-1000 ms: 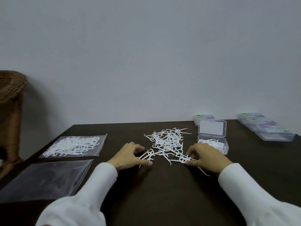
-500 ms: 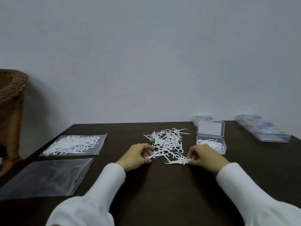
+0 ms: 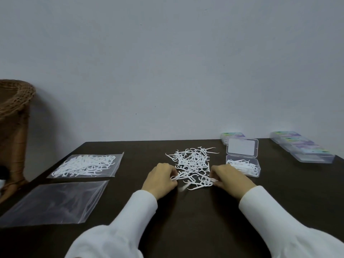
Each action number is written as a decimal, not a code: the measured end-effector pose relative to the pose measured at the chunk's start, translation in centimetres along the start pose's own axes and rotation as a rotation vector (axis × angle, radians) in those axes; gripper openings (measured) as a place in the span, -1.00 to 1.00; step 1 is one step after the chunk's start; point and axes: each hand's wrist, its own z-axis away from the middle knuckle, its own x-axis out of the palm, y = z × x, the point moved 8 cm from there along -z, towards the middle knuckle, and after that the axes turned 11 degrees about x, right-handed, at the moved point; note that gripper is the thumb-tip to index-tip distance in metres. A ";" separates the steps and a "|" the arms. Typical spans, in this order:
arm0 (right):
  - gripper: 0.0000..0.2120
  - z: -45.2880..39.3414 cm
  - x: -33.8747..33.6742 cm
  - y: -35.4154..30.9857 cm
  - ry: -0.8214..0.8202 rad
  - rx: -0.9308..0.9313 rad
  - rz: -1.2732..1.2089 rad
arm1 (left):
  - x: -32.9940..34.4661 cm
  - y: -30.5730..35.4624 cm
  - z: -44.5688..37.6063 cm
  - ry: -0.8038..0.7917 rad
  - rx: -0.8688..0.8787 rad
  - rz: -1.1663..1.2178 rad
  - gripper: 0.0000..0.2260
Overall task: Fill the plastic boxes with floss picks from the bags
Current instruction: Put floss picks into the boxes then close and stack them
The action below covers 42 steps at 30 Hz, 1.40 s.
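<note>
A loose pile of white floss picks (image 3: 191, 159) is lying in the middle of the dark worktop (image 3: 204, 211). The near edge of the pile is sitting between the person's two hands. The left hand (image 3: 161, 178) is curling its fingers and pinching a few picks at the pile's left side. The right hand (image 3: 229, 176) is curling too and pinching some picks at the pile's right side. Both hands are resting low on the worktop, and white sleeves (image 3: 141, 207) are covering the arms.

Just to the right of the pile, an open clear box (image 3: 256, 169) is sitting with its lid (image 3: 242, 147) standing up behind it. Some picks are already lying inside it. Behind that lid, one shut box (image 3: 232, 135) is peeking out. Farther right, a row of shut boxes (image 3: 301, 146) is lying near the worktop's edge.

On the left side, a clear bag full of picks (image 3: 85, 165) is lying flat. In front of it, a flat see-through bag (image 3: 54, 202) is lying with nothing seen inside. A brown wicker stand (image 3: 14, 101) is standing beside the worktop, against a plain wall (image 3: 167, 62).
</note>
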 end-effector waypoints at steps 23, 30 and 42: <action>-0.91 -0.9 -2.9 2.2 0.054 -0.056 -0.193 | 0.2 1.9 -2.0 -0.099 0.079 -0.254 -0.82; -0.95 -1.4 -5.1 5.7 0.172 0.046 -0.322 | -2.2 3.6 -3.5 0.110 0.186 -0.168 -0.87; -0.76 -2.8 -3.4 10.9 0.128 0.269 -0.269 | 1.4 9.8 -7.7 0.229 0.373 -0.031 -0.90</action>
